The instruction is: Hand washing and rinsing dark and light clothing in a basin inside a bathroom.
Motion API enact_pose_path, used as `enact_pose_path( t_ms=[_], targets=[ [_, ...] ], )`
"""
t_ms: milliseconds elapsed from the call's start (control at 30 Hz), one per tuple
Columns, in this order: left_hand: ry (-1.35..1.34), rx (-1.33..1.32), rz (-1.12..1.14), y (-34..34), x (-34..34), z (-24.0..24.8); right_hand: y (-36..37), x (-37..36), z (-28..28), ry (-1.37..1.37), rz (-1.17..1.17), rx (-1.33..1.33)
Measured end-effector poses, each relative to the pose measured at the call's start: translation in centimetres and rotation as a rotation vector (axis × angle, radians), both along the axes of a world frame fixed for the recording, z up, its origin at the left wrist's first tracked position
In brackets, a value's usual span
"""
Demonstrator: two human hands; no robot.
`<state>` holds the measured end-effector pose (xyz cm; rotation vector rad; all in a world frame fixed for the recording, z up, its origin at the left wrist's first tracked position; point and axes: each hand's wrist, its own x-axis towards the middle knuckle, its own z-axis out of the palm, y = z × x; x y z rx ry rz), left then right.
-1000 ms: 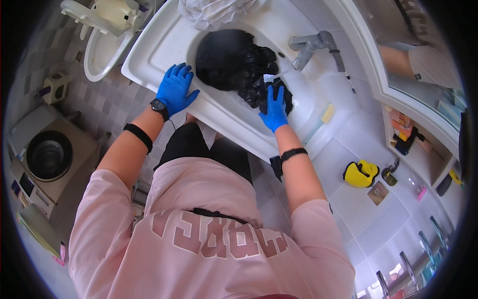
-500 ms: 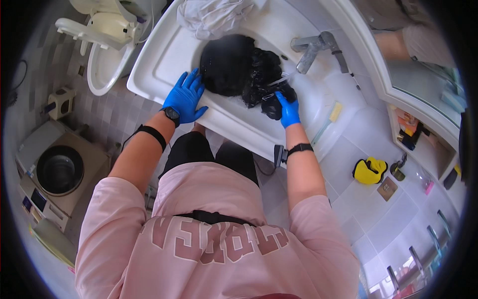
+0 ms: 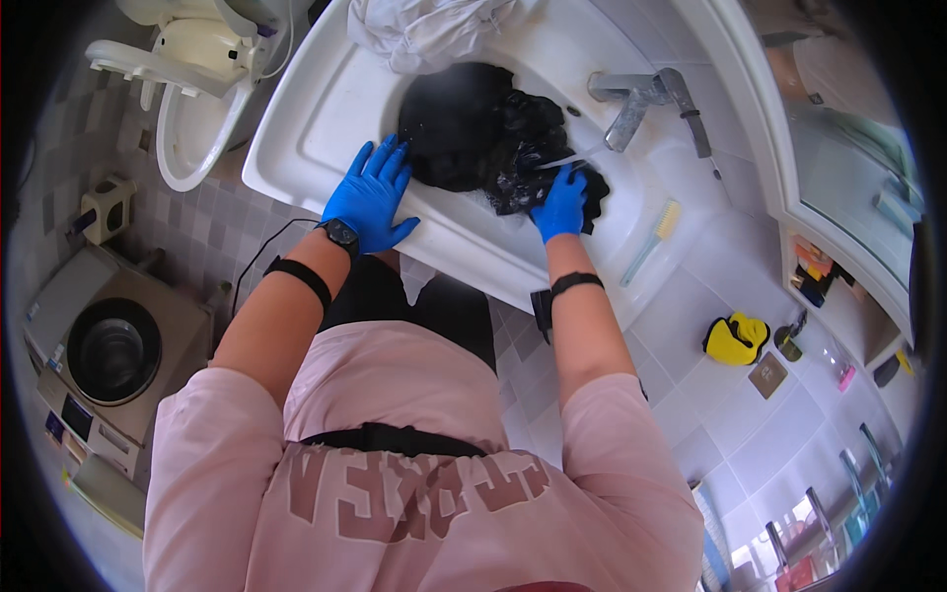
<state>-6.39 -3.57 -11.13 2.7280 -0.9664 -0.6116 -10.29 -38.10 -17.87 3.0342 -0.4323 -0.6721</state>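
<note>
A wet, bunched black garment (image 3: 459,128) lies in the basin of the white sink (image 3: 291,138). My left hand (image 3: 370,197), in a blue glove, rests flat on the sink's near rim with its fingers spread, holding nothing. On the right, my gloved right hand (image 3: 562,205) is closed on the crumpled near-right end of the black garment; its fingertips are partly hidden in the folds. A thin stream of water runs from the grey faucet (image 3: 628,118) onto the garment close to that hand.
A white cloth (image 3: 424,30) is heaped on the sink's far edge. A brush (image 3: 651,242) with pale bristles lies on the right ledge. A yellow and black cloth (image 3: 737,338) hangs farther right. To the left are a toilet (image 3: 197,128) and a washing machine (image 3: 187,316).
My right hand has shifted slightly left and turned over the black garment, whose right end is spread out more. My left hand stays on the rim. The view has moved a little.
</note>
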Motion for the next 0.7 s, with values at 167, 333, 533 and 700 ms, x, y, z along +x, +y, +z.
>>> enact_pose_path(
  t_ms=[167,333,533,700],
  targets=[
    [0.054,0.044,-0.013,-0.5,0.1,0.0,-1.2,1.7,-4.7,-0.216,-0.389,0.190],
    [0.050,0.049,-0.004,-0.1,-0.1,0.3,-1.5,-0.6,-3.3,-0.342,-0.874,0.338],
    [0.058,0.113,-0.039,-0.4,0.0,0.8,-3.8,-5.9,2.7,-0.229,-0.512,0.376],
    [0.061,0.065,-0.006,-0.5,-0.1,0.7,-2.3,-2.5,7.0,-0.014,0.200,0.035]
  ],
)
